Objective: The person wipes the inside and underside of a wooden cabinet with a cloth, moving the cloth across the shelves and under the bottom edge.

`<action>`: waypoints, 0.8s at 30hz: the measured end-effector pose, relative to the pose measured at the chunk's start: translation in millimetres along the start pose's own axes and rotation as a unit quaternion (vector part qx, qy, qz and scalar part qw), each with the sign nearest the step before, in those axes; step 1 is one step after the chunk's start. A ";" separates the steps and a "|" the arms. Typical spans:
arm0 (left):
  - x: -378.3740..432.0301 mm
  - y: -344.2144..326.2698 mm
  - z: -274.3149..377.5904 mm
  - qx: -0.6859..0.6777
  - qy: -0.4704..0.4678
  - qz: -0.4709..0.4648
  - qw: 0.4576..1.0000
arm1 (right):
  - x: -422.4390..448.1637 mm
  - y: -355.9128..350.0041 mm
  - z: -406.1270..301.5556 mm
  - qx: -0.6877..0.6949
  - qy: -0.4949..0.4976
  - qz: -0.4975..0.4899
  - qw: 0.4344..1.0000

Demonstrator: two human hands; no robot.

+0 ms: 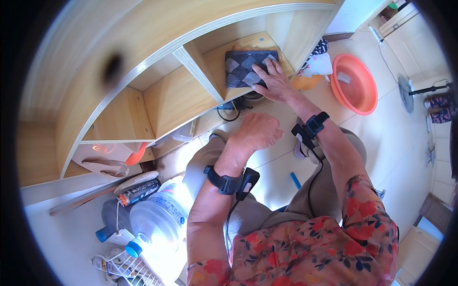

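Observation:
A folded dark grey cloth with a diamond pattern [241, 69] lies in the right compartment of a light wooden shelf unit [179, 96]. Some orange-brown material shows along its back edge. My right hand [273, 80] rests flat on the cloth's right part, fingers spread, thumb by the front edge. In front of the shelf, above the floor, my left hand [256, 132] is curled into a loose fist. Its back faces up, the palm is hidden, and no object shows in it.
A coral plastic basin [354, 84] stands on the tiled floor to the right, beside bundled fabrics [316, 64]. On the left are a large water bottle [157, 218], a spray can [139, 191] and a white wire rack [128, 268]. A paper bag [103, 157] sits in the lower left shelf.

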State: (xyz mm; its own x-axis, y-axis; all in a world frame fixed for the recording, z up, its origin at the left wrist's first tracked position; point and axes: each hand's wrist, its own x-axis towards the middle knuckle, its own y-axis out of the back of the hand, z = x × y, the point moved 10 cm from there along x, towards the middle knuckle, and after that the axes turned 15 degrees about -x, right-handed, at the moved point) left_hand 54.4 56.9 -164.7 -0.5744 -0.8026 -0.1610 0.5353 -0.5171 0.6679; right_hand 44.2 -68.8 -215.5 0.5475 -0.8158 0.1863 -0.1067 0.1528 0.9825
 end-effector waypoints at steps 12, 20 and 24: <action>-22.2 24.9 -33.1 0.025 0.077 0.036 0.996 | 89.7 -36.8 -59.2 -0.160 0.084 -0.085 0.980; -15.1 31.1 -21.4 0.032 0.069 0.052 0.996 | 85.6 -28.8 46.8 -0.168 -0.063 -0.040 0.983; -17.1 29.9 -17.9 0.029 0.019 0.066 0.997 | 48.8 -13.7 18.8 -0.099 -0.055 0.004 0.994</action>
State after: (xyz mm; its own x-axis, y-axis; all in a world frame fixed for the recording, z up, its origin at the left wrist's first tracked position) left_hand 91.3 49.9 -154.9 -0.4764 -0.8739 -0.0964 0.5671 -0.3892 0.7259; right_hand 56.9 -121.2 -219.9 0.4519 -0.8685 0.2034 0.0608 0.2575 0.9644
